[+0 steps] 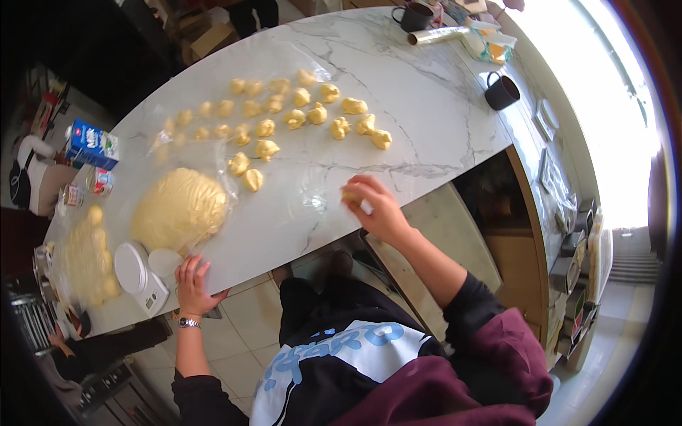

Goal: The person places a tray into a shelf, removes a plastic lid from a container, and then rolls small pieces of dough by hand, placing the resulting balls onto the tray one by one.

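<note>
A small piece of yellow dough is pinched in the curled fingers of the blurred right hand, near the front edge of the marbled surface. The left hand is laid at that edge, fingers slightly spread, just beside a white disc and a kitchen scale. Beyond, a large dough mass is seen, with dough lumps scattered farther off, some covered by clear plastic.

Yellow dough lumps across a marbled table
</note>
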Tool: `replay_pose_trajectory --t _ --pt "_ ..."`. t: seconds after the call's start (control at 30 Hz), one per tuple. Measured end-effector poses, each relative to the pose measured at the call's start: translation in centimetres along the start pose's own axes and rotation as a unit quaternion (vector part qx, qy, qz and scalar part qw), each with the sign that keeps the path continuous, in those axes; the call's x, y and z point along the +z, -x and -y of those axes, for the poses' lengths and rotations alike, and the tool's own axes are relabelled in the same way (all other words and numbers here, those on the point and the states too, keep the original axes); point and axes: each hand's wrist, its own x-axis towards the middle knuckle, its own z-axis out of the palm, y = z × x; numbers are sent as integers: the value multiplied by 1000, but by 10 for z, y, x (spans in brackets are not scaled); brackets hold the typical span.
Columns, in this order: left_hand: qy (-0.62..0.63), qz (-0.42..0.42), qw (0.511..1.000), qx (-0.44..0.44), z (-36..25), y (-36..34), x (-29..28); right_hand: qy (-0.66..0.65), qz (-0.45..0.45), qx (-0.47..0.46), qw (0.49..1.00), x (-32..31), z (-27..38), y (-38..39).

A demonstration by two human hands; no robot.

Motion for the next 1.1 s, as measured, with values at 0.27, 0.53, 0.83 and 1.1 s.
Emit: replay_pose_trajectory --t 0.27,0.53,0.83,1.1 --pt "18 -26 999 -6 1 -5 2 106 85 -49 990 78 -8 -57" --pt "33 -36 999 -10 1 -8 4 131 -38 -47 989 39 -38 -87" --pt "30 -20 999 -22 -2 3 5 217 -12 -76 973 20 -42 -54" --pt "-5 3 1000 2 -7 -6 -8 102 28 -97 990 48 -29 -8"
